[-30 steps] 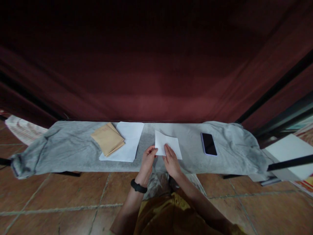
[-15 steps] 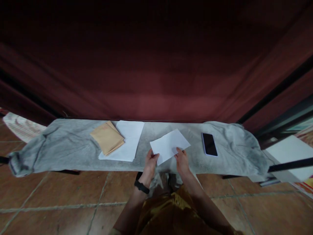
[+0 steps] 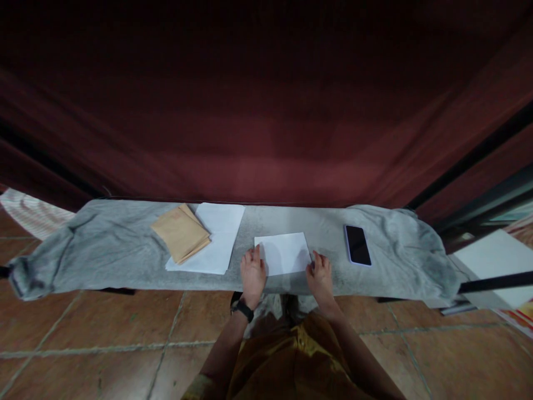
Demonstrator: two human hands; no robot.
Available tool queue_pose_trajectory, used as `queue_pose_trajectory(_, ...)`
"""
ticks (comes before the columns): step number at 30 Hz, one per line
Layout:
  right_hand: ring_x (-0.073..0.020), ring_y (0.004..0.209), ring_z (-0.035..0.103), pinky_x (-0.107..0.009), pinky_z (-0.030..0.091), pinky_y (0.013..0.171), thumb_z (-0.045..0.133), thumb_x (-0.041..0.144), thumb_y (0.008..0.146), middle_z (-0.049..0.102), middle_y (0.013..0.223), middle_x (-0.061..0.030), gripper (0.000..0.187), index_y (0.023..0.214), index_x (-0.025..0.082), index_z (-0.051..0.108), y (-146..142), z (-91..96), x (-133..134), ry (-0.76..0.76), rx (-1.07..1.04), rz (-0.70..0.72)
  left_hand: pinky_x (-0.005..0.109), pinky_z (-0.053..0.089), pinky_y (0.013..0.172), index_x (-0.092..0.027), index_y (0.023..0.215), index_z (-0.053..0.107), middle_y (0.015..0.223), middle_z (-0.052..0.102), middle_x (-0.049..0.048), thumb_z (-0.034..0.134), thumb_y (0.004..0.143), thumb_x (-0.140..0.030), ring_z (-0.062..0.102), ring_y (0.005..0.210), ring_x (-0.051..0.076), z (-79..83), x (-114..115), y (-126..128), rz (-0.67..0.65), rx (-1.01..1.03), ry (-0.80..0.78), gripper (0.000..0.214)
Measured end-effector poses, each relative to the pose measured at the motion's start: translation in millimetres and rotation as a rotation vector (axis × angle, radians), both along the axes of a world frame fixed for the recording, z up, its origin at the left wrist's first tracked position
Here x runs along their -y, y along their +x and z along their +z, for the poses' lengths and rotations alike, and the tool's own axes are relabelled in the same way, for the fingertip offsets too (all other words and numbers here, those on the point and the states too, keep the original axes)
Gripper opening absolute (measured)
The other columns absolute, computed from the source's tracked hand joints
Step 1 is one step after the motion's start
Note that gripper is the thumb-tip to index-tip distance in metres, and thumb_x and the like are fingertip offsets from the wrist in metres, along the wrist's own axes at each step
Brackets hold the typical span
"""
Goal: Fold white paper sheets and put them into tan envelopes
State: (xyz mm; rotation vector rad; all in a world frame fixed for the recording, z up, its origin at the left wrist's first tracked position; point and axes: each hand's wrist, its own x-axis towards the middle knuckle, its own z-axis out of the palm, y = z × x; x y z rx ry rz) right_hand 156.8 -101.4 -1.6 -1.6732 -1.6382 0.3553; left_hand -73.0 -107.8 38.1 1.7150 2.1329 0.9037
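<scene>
A white sheet of paper lies roughly flat on the grey cloth in front of me, smaller than the white sheets to its left. My left hand is at its left edge, fingers bent and touching the paper's side. At the lower right corner is my right hand, its fingers curled in against the edge. Both hands have the paper between them; the fingertips are partly hidden. Farther left, several brown paper envelopes rest on a stack of white paper sheets. A phone with a dark screen lies right of my right hand.
The grey cloth covers a long narrow bench, rumpled at both ends. A dark red panel rises behind it. A white box-like surface stands at the right, and brown floor tiles show below.
The sheet of paper was tilted and raised between both hands; now it is turned straighter and lowered onto the cloth. My hands have shifted to its left and right sides.
</scene>
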Motion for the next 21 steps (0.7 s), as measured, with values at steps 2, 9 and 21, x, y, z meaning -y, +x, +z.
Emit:
queue_pose_trajectory(2, -0.0313, 0.127, 0.052, -0.053, 0.045, 0.107, 0.04, 0.03, 0.098, 0.057, 0.138, -0.019, 0.047, 0.14, 0.015, 0.055, -10.6, 2.8, -2.9, 0.04, 0.069, 0.068, 0.051, 0.038, 0.114, -0.016, 0.148, 0.047, 0.15, 0.05, 0.018, 0.041, 0.095, -0.02, 0.047, 0.138, 0.032, -3.6, -0.4, 9.6, -0.075, -0.127, 0.034, 0.054)
queue_pose_trajectory(9, -0.0191, 0.144, 0.042, -0.044, 0.032, 0.122, 0.019, 0.034, 0.108, 0.052, 0.153, -0.0095, 0.054, 0.146, 0.017, 0.053, -70.4, 13.3, -29.3, -0.016, 0.156, 0.469, 0.054, 0.023, 0.124, -0.014, 0.158, 0.031, 0.163, 0.036, 0.0136, 0.035, 0.096, -0.019, 0.023, 0.154, 0.029, -27.2, -12.9, 42.6, -0.376, -0.376, -0.099, 0.062)
queue_pose_trajectory(21, -0.024, 0.149, 0.036, -0.051, 0.024, 0.123, 0.023, 0.035, 0.108, 0.043, 0.158, -0.0099, 0.052, 0.151, 0.018, 0.047, -69.5, 8.3, -66.9, -0.076, 0.378, 0.395, 0.053, 0.02, 0.125, -0.017, 0.158, 0.033, 0.161, 0.04, 0.0093, 0.032, 0.099, -0.022, 0.023, 0.154, 0.028, -24.7, -42.3, 34.8, -0.352, -0.379, -0.094, 0.06)
